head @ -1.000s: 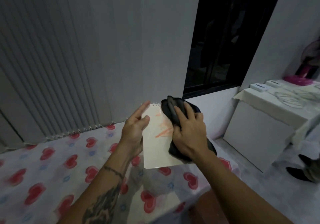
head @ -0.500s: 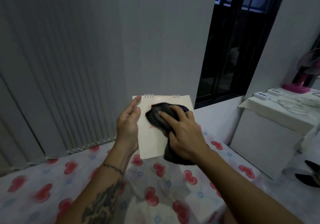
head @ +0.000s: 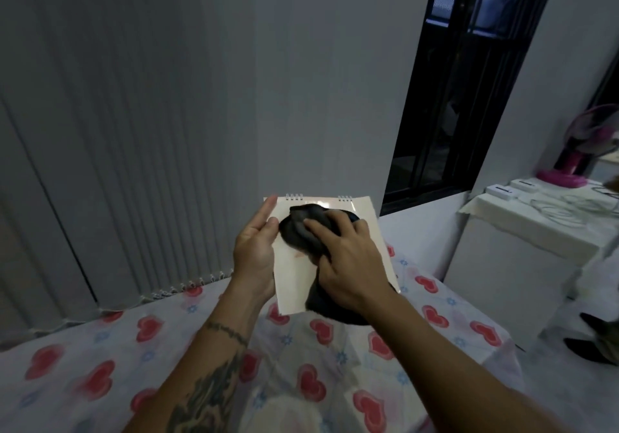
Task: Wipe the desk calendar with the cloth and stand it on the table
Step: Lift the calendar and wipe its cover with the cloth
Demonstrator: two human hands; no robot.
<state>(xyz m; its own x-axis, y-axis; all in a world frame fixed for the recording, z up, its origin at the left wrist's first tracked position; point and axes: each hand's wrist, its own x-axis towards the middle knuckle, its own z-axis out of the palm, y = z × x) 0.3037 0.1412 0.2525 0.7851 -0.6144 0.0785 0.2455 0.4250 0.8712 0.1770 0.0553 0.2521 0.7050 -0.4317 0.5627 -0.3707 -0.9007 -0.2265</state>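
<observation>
Right hand (head: pixel 348 262) and cloth (head: pixel 303 233) over calendar (head: pixel 291 282) face

Dim, bluish indoor light, soft blur throughout (wide-angle bending at edges), window (head: pixel 469 81) black.

Left hand (head: pixel 256 252) grip closed, right hand (head: pixel 348 267) pressing, fingers curled

The desk (head: pixel 100 359) with its heart-print cover lies bare on the left and near the hands. Vertical blinds (head: pixel 117 164) close its far edge, and a white cabinet (head: pixel 512 265) stands off to the right.
</observation>
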